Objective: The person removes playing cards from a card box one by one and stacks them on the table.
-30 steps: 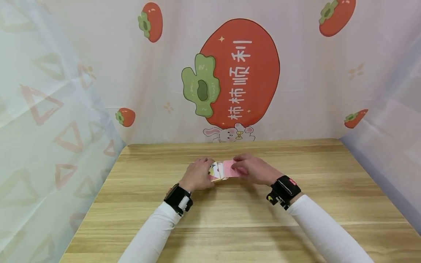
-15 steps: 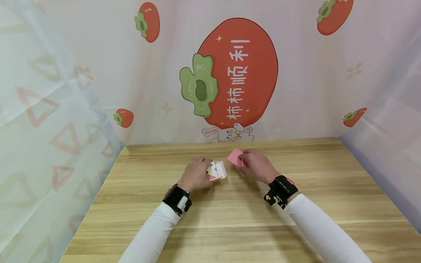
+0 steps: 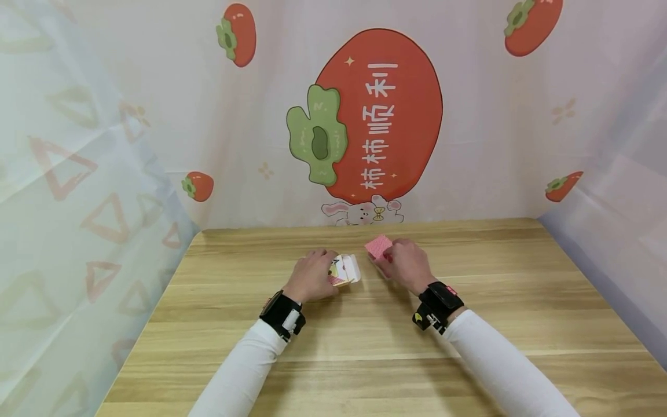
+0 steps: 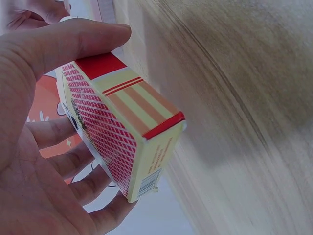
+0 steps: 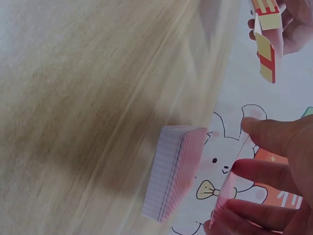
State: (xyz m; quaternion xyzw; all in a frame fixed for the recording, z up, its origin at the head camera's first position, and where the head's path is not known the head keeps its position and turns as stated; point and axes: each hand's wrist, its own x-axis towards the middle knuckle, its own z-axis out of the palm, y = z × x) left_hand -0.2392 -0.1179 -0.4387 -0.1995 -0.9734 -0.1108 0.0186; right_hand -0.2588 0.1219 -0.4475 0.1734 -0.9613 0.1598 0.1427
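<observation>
My left hand point(image 3: 312, 275) grips a playing card box point(image 3: 341, 271) with its end flap standing open to the right. In the left wrist view, the thumb lies along one narrow side of the box point(image 4: 139, 105) and the fingers are behind it. A stack of red-backed playing cards point(image 5: 176, 171) rests on the table in the right wrist view. Just above that stack, my right hand point(image 5: 281, 171) pinches a thin playing card point(image 5: 226, 192) between thumb and fingers, seen almost edge-on. In the head view, my right hand point(image 3: 409, 265) partly covers the cards.
A wooden table point(image 3: 333, 359) lies under both hands. At its far edge hangs a pale curtain point(image 3: 484, 145) printed with red persimmons and a rabbit. More curtain hangs at the left and right sides. Each wrist wears a black strap with a camera.
The cards, which met the box's mouth a second ago, are now apart from it, turned askew and farther up the table. My right hand shifted with them; the left stays on the box.
</observation>
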